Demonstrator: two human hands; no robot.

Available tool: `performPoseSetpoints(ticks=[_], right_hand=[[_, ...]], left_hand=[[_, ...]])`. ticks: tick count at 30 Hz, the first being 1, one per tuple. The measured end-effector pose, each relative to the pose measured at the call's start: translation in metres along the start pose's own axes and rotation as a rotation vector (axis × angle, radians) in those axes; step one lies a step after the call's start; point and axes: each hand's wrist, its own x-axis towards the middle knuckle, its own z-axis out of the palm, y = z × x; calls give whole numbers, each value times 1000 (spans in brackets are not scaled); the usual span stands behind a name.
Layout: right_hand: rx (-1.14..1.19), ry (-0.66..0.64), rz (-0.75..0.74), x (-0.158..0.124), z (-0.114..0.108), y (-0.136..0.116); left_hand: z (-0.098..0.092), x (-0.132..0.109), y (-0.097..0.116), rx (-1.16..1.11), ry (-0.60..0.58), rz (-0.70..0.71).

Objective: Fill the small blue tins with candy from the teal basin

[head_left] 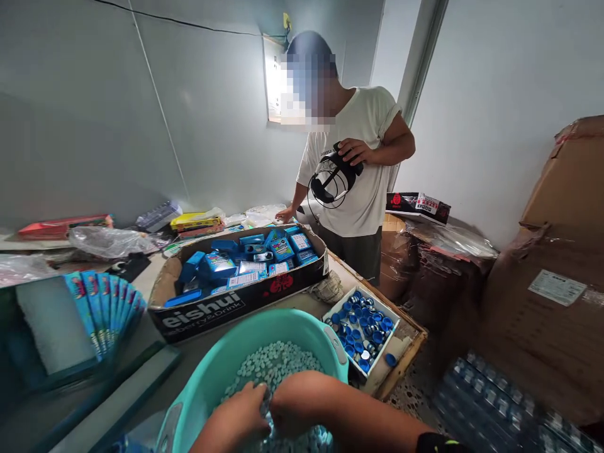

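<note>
Grey painted walls (94, 113) are enclosing a teal plastic basin (264, 324); the left hand (233, 418) and right hand (295, 399) are pressing into its small pale round discs (274, 368), their grip hidden, closed or open unclear.

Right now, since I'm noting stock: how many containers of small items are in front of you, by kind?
Teal plastic basin: 1
Black printed cardboard tray: 1
White shallow tray: 1
Total: 3
</note>
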Motion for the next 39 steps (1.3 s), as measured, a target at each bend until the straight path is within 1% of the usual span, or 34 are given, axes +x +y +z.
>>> performPoseSetpoints(ticks=[3, 6, 9, 12, 18, 20, 25, 28, 30, 33, 36, 39], right_hand=[[-13, -5, -36, -3, -2, 0], [-31, -35, -98, -10, -7, 0], [-53, -76, -114, -21, -13, 0], [-15, -97, -97, -27, -14, 1], [65, 17, -101, -25, 1, 7], [79, 7, -84, -24, 3, 8], [127, 28, -56, -24, 2, 9], [85, 53, -70, -24, 0, 9], [40, 72, -74, -24, -1, 9], [1, 99, -54, -23, -1, 9], [12, 134, -47, -22, 1, 9], [26, 133, -61, -20, 1, 10]], left_hand=[[-12, -7, 14, 42, -117, -60], [-17, -10, 21, 48, -164, -62], [-15, -9, 22, 61, -168, -56], [-13, -10, 21, 60, -189, -54], [-19, -17, 25, 31, -213, -67], [-21, -19, 28, 15, -228, -58], [-24, -24, 35, -5, -225, -54], [-26, -24, 37, 29, -263, -61], [-25, -24, 37, 47, -281, -64], [-21, -22, 34, 51, -257, -44], [-16, -20, 30, 49, -227, -31], [-13, -19, 27, 41, -226, -31]])
